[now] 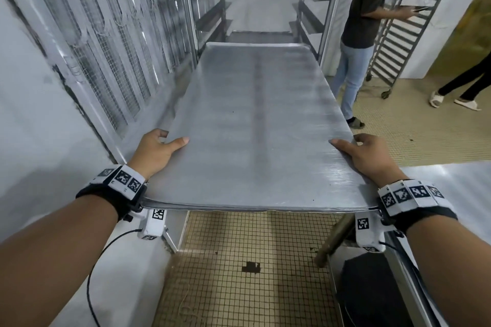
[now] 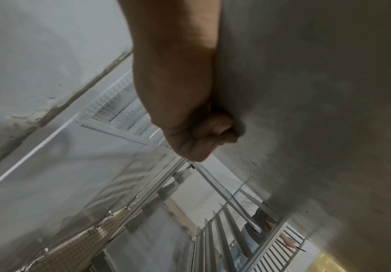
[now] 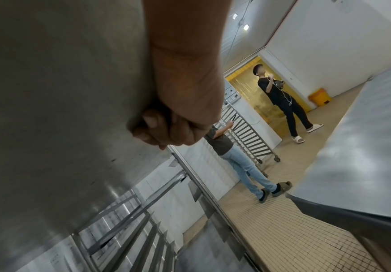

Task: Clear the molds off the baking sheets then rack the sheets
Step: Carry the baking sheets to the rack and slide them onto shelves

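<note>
A large bare metal baking sheet (image 1: 255, 125) is held level in front of me, its far end pointing at a tall rack (image 1: 210, 8) with angled side rails. My left hand (image 1: 156, 147) grips the sheet's near left edge, thumb on top and fingers curled underneath. My right hand (image 1: 364, 152) grips the near right edge the same way. From below, the left wrist view shows the left hand (image 2: 196, 132) curled under the sheet's underside (image 2: 317, 92). The right wrist view shows the right hand (image 3: 166, 128) curled under that underside (image 3: 61, 92). No molds lie on the sheet.
A person in jeans (image 1: 356, 34) stands just right of the rack, beside a second wheeled rack (image 1: 409, 24). Another person (image 3: 282, 103) walks by a yellow strip curtain. A steel table (image 1: 451, 180) lies at my right, a meshed wall (image 1: 106, 48) at my left. Tiled floor below.
</note>
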The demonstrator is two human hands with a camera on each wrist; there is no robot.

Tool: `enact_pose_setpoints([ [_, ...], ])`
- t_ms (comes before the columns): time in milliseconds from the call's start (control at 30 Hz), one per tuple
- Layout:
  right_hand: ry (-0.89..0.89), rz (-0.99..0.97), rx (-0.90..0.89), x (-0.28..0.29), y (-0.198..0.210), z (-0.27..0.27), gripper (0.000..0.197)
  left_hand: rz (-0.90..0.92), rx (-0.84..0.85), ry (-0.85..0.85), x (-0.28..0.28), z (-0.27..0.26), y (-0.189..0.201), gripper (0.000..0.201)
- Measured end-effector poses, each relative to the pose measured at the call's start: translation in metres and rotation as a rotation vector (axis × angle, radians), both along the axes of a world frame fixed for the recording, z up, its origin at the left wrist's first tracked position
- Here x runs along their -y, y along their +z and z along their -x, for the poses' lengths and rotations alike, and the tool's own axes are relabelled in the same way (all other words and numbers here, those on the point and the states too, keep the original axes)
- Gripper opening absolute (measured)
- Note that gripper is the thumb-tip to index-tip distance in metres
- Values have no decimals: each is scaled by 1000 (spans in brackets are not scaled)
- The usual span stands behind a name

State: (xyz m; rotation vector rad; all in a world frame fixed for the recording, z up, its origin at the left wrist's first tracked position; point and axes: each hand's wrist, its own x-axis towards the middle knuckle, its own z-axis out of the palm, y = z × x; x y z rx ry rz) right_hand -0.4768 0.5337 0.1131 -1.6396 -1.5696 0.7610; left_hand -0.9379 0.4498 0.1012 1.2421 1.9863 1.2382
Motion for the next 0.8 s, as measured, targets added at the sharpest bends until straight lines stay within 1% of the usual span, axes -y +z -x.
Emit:
enact_pose_setpoints([
  [67,-9,34,-3,-12,-7,9,54,12,20,-14,-21,12,-7,63],
  [133,-20,37,-13,-23,-10,18,48,22,21,-16,-40,24,-11,75],
  [200,-29,51,-28,-34,-12,28,44,24,28,-20,-55,33,-15,76],
  [267,-25,64,-30,-49,-14,33,47,27,33,-22,-70,39,-18,75],
  [367,-47,58,-47,-73,-20,41,60,24,36,-23,-92,47,-19,71],
  [433,-54,67,-68,-86,-21,46,57,32,22,-18,-106,50,-21,71],
  [567,-56,91,-102,-112,-26,54,51,18,44,-12,-135,52,-26,48],
  [633,-59,100,-149,-130,-30,56,52,14,51,-11,-152,53,-27,47],
  [700,-64,85,-156,-150,-30,57,53,8,35,-9,-170,53,-26,48],
  [767,-67,75,-151,-174,-30,58,53,1,-8,-22,-191,54,-24,36],
  [800,-64,71,-145,-185,-30,58,53,-4,-32,-32,-202,55,-24,33],
])
